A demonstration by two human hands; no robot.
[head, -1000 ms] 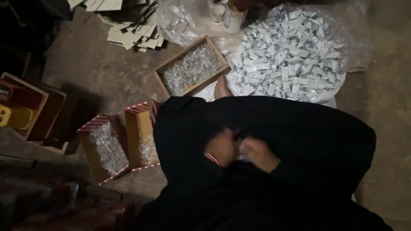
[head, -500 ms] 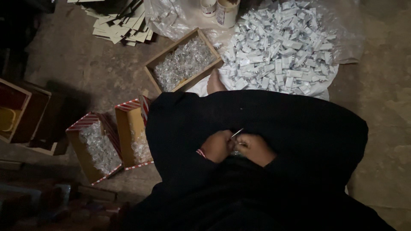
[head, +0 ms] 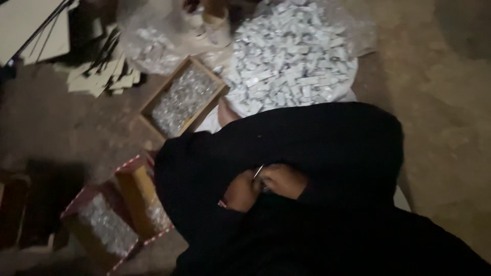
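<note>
My left hand (head: 241,191) and my right hand (head: 284,180) meet over my lap, which is covered in black cloth (head: 317,148). Between their fingers they pinch a small shiny wrapped piece (head: 259,171), whose thin pale edge sticks up. Both hands are closed around it. Beyond my knees lies a big heap of small silvery-white wrapped pieces (head: 294,66) on a clear plastic sheet.
An open wooden box (head: 183,97) of clear wrapped pieces stands on the floor ahead. Two red-and-white edged boxes (head: 110,214) with similar contents sit at my left. Flat cardboard pieces (head: 99,76) and a plastic bag (head: 148,41) lie at the far left. The floor is bare concrete.
The view has shifted, so the boxes and heap sit differently in frame. My hands stay together in my lap, working the small piece; its pale edge now points up.
</note>
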